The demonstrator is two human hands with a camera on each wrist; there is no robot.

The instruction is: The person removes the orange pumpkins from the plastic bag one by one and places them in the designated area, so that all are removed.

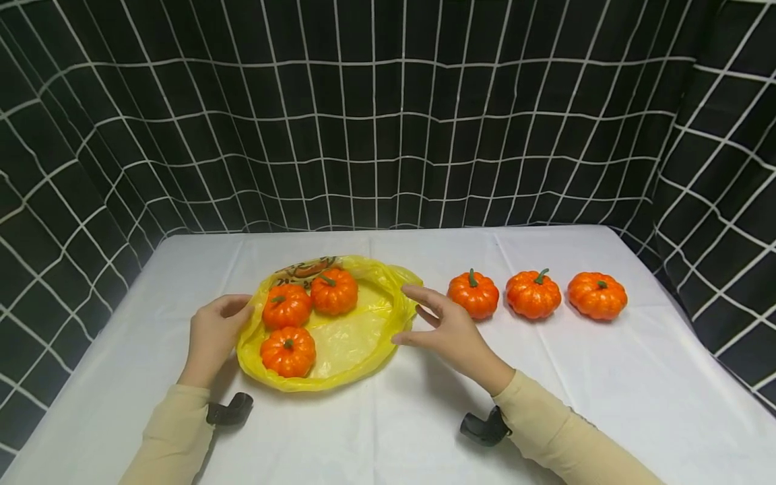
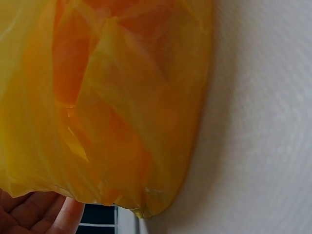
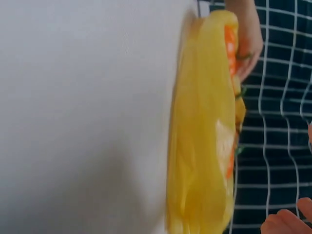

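Note:
A yellow plastic bag (image 1: pixel 345 343) lies spread wide on the table, its mouth facing up. Inside, toward its left side, sit three small orange pumpkins: one at the back (image 1: pixel 335 292), one at the left (image 1: pixel 287 306) and one in front (image 1: pixel 288 352). My left hand (image 1: pixel 215 333) pinches the bag's left rim; in the left wrist view the bag (image 2: pixel 112 112) partly covers its fingers (image 2: pixel 44 214). At the right rim is my right hand (image 1: pixel 451 333), thumb and fingers spread apart. Its fingertips (image 3: pixel 287 222) stand clear of the bag (image 3: pixel 200 131) in the right wrist view.
Three more orange pumpkins stand in a row right of the bag: a near one (image 1: pixel 473 294), a middle one (image 1: pixel 533 295) and a far-right one (image 1: pixel 597 296). A white cloth (image 1: pixel 376 438) covers the table. Black fabric with white grid lines (image 1: pixel 376 135) surrounds its back and sides.

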